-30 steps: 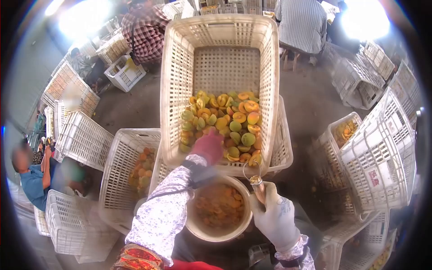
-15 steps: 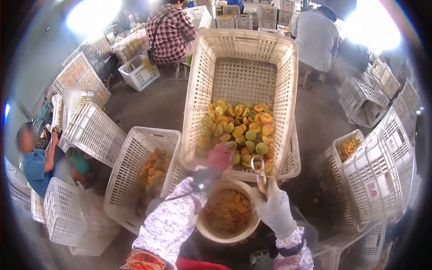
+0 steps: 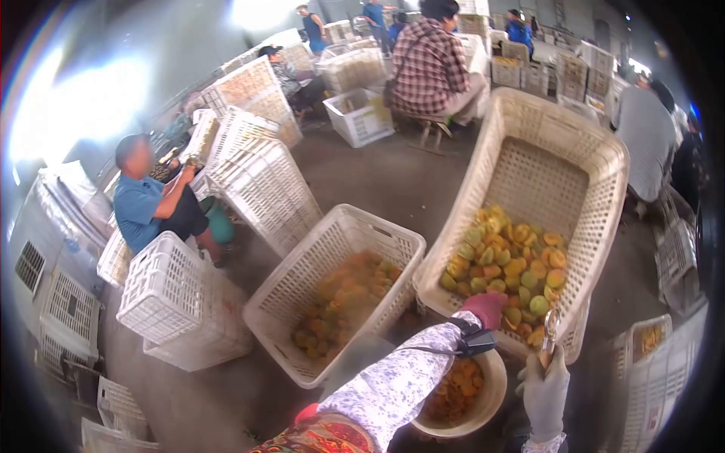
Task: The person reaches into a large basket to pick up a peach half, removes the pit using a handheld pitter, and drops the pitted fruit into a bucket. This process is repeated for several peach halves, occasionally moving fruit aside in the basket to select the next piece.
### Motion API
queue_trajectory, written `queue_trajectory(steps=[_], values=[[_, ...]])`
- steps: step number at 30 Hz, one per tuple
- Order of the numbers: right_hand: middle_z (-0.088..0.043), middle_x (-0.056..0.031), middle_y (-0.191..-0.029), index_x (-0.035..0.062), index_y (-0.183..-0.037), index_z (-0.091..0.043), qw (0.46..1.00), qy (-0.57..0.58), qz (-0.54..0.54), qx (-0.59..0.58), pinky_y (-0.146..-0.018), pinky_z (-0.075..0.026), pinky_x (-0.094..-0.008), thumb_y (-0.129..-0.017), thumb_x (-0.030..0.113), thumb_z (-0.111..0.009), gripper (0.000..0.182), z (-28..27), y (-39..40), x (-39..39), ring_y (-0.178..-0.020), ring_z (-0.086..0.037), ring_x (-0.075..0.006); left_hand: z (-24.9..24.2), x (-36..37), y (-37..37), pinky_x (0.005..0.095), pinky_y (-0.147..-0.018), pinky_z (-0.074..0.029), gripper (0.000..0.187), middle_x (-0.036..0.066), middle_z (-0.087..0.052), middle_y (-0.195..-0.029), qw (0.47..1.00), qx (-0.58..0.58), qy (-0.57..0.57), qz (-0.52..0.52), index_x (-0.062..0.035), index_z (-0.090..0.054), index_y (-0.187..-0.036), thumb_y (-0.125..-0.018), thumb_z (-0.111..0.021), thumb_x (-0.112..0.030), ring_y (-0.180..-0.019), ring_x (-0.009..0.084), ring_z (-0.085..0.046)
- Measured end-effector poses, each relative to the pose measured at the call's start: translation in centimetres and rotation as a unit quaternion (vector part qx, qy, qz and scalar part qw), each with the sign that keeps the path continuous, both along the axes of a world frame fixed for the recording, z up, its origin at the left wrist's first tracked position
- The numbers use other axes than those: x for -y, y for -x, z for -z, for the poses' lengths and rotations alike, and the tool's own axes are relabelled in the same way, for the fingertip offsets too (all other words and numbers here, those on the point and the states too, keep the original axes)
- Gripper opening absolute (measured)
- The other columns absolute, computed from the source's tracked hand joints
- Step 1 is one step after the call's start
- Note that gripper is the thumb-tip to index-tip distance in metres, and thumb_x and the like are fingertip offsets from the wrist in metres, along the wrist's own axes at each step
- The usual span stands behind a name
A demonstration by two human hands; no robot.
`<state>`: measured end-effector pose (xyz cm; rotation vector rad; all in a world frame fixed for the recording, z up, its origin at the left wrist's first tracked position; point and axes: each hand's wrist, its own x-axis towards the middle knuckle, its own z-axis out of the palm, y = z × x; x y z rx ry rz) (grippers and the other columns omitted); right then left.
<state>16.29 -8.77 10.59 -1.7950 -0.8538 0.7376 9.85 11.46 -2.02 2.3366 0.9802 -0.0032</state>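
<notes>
My left hand (image 3: 485,308), in a dark red glove, reaches over the near edge of a raised white crate (image 3: 604,200) with halved yellow-green fruit (image 3: 521,264) in it. Its fingertips are hidden, so what it holds cannot be made out. My right hand (image 3: 545,389), in a pale glove, is closed round the handle of a metal ring-ended tool (image 3: 551,328) at the crate's near corner. Below both hands, a round white bucket (image 3: 495,392) contains orange fruit pieces (image 3: 457,389).
Left of the bucket stands a white crate (image 3: 264,309) of whole-looking fruit (image 3: 347,302). A person in blue (image 3: 143,208) sits at the left, another in plaid (image 3: 430,68) ahead. Stacked crates (image 3: 170,283) stand at the left, more crates (image 3: 649,340) at the right.
The view has swung left, so the crates, bucket and people appear further right. My left hand is still at the fruit crate's near edge, and my right hand still grips the tool.
</notes>
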Motion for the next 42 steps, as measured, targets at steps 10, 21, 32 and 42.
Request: queue_trajectory(steps=[10, 21, 32, 42], values=[[-0.06, -0.01, -0.062, -0.0035, -0.101, -0.05, 0.999, -0.031, -0.034, 0.012, -0.042, -0.043, -0.0286, -0.087, 0.005, -0.054, 0.016, 1.2, 1.5, -2.3, -0.048, -0.059, -0.0162, -2.3, 0.5, 6.7, 0.028, -0.081, -0.052, 0.033, 0.01, -0.063, -0.107, 0.719, 0.492, 0.48, -0.102, -0.0024, -0.057, -0.117, -0.085, -0.062, -0.009, -0.095, 0.0179, -0.062], [-0.064, -0.0152, -0.071, 0.0016, -0.1, -0.056, 0.932, -0.081, -0.148, 0.32, -0.055, -0.05, -0.0381, -0.079, 0.013, -0.066, 0.026, 3.7, 4.1, -4.9, -0.064, -0.064, -0.0321, -6.1, 3.1, 14.1, 0.0368, -0.085, -0.048, 0.03, 0.007, -0.066, -0.096, 0.898, 0.285, -0.335, 0.016, -0.0062, -0.062, -0.109, -0.089, -0.056, -0.029, -0.09, 0.0228, -0.062], [-0.063, -0.014, -0.069, -0.0009, -0.108, -0.052, 0.915, -0.087, -0.181, 0.35, -0.056, -0.05, -0.0362, -0.079, 0.014, -0.062, 0.034, 4.0, 5.4, -4.8, -0.063, -0.064, -0.0284, -4.2, 4.9, 15.3, 0.0278, -0.085, -0.048, 0.038, 0.012, -0.058, -0.106, 0.967, 0.107, -0.232, 0.01, 0.0011, -0.044, -0.127, -0.091, -0.048, -0.011, -0.094, 0.0202, -0.057], [-0.066, -0.0126, -0.086, 0.0028, -0.112, -0.053, 0.938, 0.007, -0.216, 0.27, -0.068, -0.051, -0.04, -0.079, 0.014, -0.064, 0.036, 3.8, 6.0, -4.7, -0.082, -0.064, -0.0323, -7.6, 5.7, 11.5, 0.0367, -0.091, -0.049, 0.031, 0.017, -0.06, -0.109, 0.758, 0.595, 0.206, -0.17, 0.0054, -0.049, -0.121, -0.094, -0.044, -0.01, -0.102, 0.0267, -0.06]])
